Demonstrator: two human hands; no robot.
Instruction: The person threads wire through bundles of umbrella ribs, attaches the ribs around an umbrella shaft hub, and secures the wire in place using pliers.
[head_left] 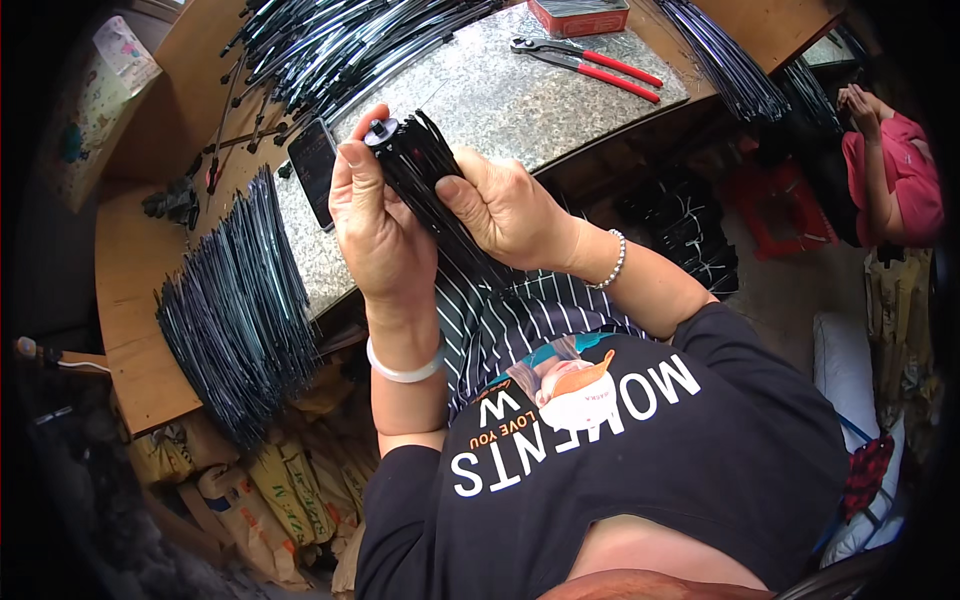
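Observation:
My right hand [515,212] is wrapped round a bundle of thin black cable ties [412,172], held tilted above my striped apron [530,310], with the thumb lying across it. At the bundle's upper end, my left hand [375,235] pinches a cable tie head [380,132] with a round grey disc and a small stud. The left thumb and a fingertip show on either side of the disc; the other left fingers are partly hidden behind the bundle. Just left of that hand, a dark phone [312,170] lies on the speckled table top.
Red-handled pliers [590,70] and a red tin [578,17] lie on the speckled slab [480,100]. Piles of black ties lie at the far side [330,45], left [235,310] and far right [735,65]. A person in a pink top [905,180] sits at right, near a red crate [785,215].

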